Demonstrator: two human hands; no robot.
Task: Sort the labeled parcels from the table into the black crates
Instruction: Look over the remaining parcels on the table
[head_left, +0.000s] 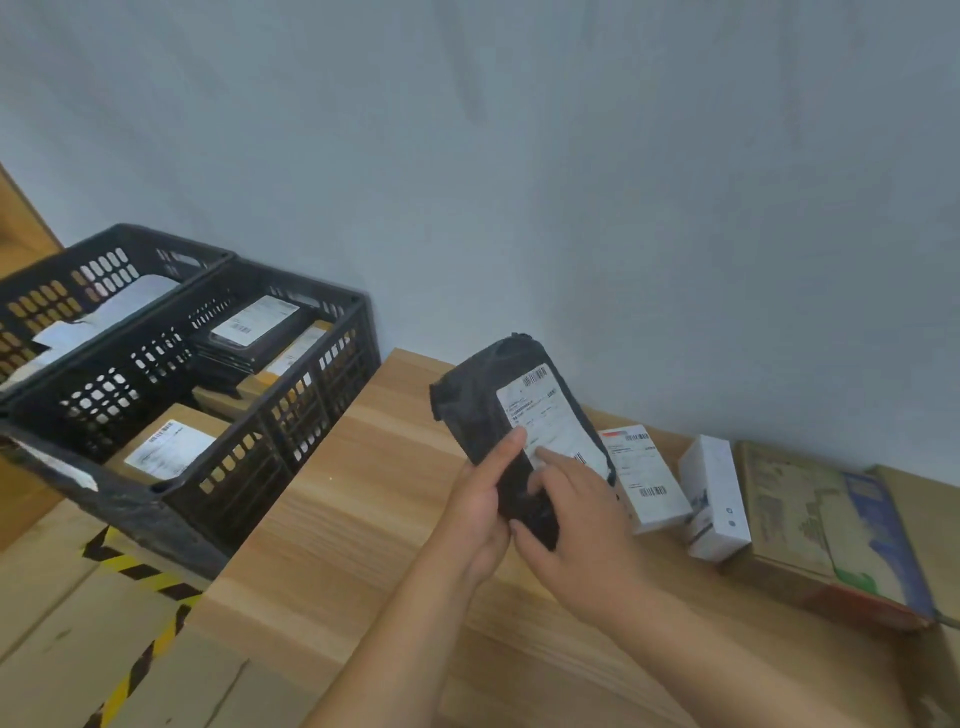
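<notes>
head view: black bagged parcel (478, 400) held tilted over the table (363, 493), its lower end gripped by left hand (475, 512) and right hand (571, 525), both curled round it. looks soft, light, slick; better held at the bulkier middle.

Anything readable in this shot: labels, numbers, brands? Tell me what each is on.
No text reads clearly.
black parcel: white label, barcode, print blurred.
labelled white box beside it: label and barcodes, too small.
Parcels in the black crate: labels blurred.
Printed carton far right: print unreadable.
</notes>
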